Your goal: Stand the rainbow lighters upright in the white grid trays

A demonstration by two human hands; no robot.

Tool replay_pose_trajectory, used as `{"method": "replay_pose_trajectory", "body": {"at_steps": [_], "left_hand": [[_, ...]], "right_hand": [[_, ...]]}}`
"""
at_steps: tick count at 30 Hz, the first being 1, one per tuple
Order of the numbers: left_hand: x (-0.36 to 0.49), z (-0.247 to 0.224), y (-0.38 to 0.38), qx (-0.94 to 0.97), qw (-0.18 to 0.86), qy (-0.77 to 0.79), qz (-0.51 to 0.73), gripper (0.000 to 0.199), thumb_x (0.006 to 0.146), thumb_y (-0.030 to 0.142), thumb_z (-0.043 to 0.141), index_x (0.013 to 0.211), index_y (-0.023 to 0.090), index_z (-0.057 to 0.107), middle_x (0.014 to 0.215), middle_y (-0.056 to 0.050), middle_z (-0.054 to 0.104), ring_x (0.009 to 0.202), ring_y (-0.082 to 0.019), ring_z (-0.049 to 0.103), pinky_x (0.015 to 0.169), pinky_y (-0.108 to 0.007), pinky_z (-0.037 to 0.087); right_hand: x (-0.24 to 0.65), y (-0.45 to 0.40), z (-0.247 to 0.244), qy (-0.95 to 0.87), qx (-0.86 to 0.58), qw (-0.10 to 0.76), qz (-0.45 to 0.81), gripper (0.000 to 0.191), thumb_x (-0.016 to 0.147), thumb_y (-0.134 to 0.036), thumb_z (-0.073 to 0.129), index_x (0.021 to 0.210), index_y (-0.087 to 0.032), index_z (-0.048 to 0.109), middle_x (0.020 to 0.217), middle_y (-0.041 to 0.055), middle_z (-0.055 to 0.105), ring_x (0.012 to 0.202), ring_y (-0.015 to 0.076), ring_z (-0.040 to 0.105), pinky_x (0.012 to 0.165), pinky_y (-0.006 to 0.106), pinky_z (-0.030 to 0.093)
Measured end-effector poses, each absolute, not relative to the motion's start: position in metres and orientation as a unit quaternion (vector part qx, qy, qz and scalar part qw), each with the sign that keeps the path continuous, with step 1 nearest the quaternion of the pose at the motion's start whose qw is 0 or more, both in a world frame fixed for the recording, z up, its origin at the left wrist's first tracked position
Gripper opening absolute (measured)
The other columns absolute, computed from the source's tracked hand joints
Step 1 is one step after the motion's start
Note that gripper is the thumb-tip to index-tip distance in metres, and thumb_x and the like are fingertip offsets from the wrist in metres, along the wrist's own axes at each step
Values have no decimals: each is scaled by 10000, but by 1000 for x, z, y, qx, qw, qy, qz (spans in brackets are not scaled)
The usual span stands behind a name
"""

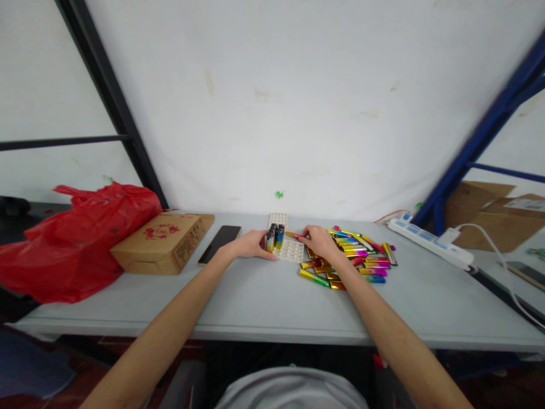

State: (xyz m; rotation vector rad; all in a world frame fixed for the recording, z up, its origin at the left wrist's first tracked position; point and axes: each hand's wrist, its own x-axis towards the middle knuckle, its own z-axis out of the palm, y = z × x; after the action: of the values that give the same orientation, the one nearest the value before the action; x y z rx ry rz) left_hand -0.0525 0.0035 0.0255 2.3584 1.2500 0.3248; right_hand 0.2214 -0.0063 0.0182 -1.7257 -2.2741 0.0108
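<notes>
Near the tabletop's [264, 307] back edge, the left hand [251, 245] is curving its spread thumb and fingers around the near left side of the upright lighters [275, 236], which are standing on the white tray [290, 250]. The right hand [318, 241] is pinching a red-and-gold lighter [295, 234] over the tray, beside the pile of shiny lighters [357, 258].
</notes>
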Motion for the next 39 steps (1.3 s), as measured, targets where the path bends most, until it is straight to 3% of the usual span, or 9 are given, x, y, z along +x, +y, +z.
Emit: {"method": "replay_pose_trajectory", "body": {"at_steps": [3, 7, 13, 17, 20, 25, 30, 32, 39], "left_hand": [[-52, 27, 2, 851, 230, 456, 124, 715, 594, 713, 808, 1058, 193, 648, 817, -11, 694, 711, -208, 628, 592, -277, 417], [-52, 27, 1, 849, 234, 455, 131, 704, 586, 701, 820, 1055, 201, 656, 813, -8, 692, 711, -204, 627, 593, -272, 416], [-52, 28, 1, 853, 229, 452, 121, 710, 607, 701, 808, 1078, 194, 647, 840, -12, 692, 733, -205, 627, 602, -270, 416], [-52, 28, 0, 858, 221, 448, 115, 721, 629, 717, 787, 1087, 183, 631, 834, -15, 681, 727, -206, 623, 601, -275, 416], [-51, 28, 0, 862, 215, 442, 121, 720, 645, 724, 774, 1103, 187, 627, 814, -8, 673, 704, -199, 612, 590, -275, 406], [-48, 26, -2, 858, 206, 451, 132, 722, 639, 729, 773, 1102, 194, 631, 806, -10, 679, 693, -205, 618, 590, -277, 407], [-42, 18, -1, 854, 179, 463, 153, 723, 633, 758, 754, 1071, 195, 634, 791, -16, 685, 672, -209, 617, 582, -285, 394], [-41, 16, -1, 853, 179, 464, 158, 716, 629, 758, 756, 1052, 193, 640, 801, -20, 691, 681, -211, 622, 588, -284, 398], [-40, 15, 0, 856, 179, 458, 163, 725, 637, 758, 757, 1051, 173, 647, 819, -38, 703, 690, -218, 633, 592, -290, 404]], "right_hand": [[224, -5, 16, -776, -592, 215, -20, 223, 1011, -323, 540, 1119, -170, 660, 1062, 118, 754, 1016, 254, 683, 921, 362, 450], [229, 0, 14, -739, -552, 385, 21, 255, 986, -344, 549, 1150, -166, 629, 1009, 104, 756, 935, 230, 698, 881, 346, 479], [224, 8, 7, -637, -511, 545, 189, 367, 846, -534, 662, 939, -180, 694, 908, 87, 758, 841, 229, 692, 845, 374, 527], [212, 3, 9, -565, -432, 617, 337, 432, 814, -623, 660, 936, -212, 612, 954, 73, 741, 908, 214, 693, 837, 377, 561], [203, -6, 14, -535, -384, 617, 431, 460, 813, -656, 653, 971, -244, 524, 910, 48, 741, 879, 201, 711, 809, 370, 575], [195, -15, 20, -534, -379, 591, 471, 476, 808, -651, 656, 1039, -267, 494, 710, -61, 608, 644, 155, 658, 665, 298, 555], [193, -20, 20, -578, -405, 512, 489, 433, 874, -690, 536, 1005, -283, 467, 585, -126, 402, 408, 84, 343, 427, 199, 326], [193, -20, 20, -602, -435, 490, 456, 439, 887, -707, 505, 952, -274, 483, 555, -125, 328, 405, 89, 274, 413, 204, 254], [197, -17, 17, -680, -508, 480, 221, 593, 899, -717, 445, 566, -232, 373, 532, -44, 339, 546, 125, 364, 538, 272, 273]]}}
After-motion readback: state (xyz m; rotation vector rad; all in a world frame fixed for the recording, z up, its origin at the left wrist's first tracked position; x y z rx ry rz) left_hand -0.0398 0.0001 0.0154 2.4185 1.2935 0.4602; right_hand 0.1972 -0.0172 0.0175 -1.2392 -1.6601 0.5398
